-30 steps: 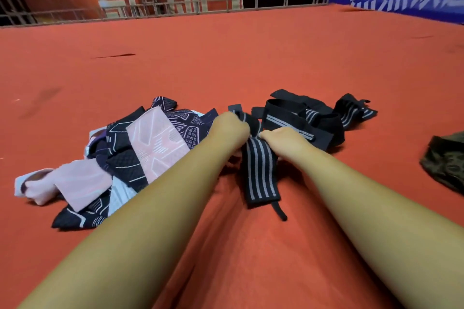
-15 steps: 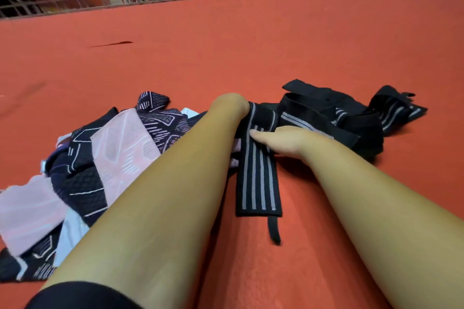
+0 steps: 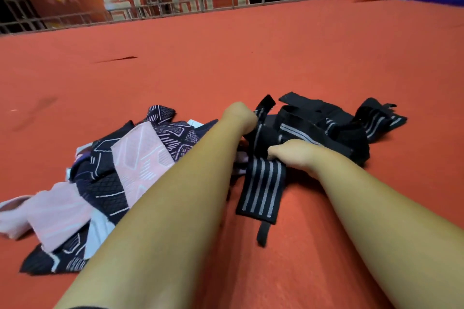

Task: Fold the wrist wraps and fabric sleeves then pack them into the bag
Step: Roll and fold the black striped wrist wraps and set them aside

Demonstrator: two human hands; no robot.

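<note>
A black wrist wrap with grey stripes [image 3: 262, 189] lies on the red carpet in front of me, its thin loop trailing toward me. My right hand [image 3: 293, 154] grips the wrap near its middle. My left hand [image 3: 239, 118] holds the wrap's far end, which stands up off the floor. Behind them lies a heap of more black striped wrist wraps [image 3: 336, 125]. To the left is a pile of fabric sleeves [image 3: 108, 178] in pink, dark navy patterned and white. No bag is in view.
The red carpet [image 3: 226, 52] stretches far ahead, with a dark slit [image 3: 118, 59] in it. A metal railing [image 3: 175, 5] and red and blue banners close off the back.
My left hand has lifted the wrap's far end up off the floor. My right hand has slid toward me along the wrap and closed on it. The camera tilted up slightly.
</note>
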